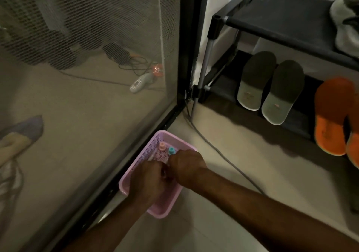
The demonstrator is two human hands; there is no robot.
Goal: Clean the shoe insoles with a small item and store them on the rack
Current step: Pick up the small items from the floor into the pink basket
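Hands meet low in the frame's centre inside a pink basket (136,176): left hand (149,179) and right hand (186,166) curled together; what they grip is hidden. Grey insoles (270,86) lie on the rack (223,88), right.

No readable text anywhere. Faint reddish marks on the heels of the two grey insoles (270,88), too small and blurred to read. Same for a dim mark on the orange insole (333,119).

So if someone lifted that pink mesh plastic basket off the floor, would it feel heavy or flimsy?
The pink mesh plastic basket is probably light: thin perforated walls, few small items inside. It may flex slightly, and the capped bottles could tip.
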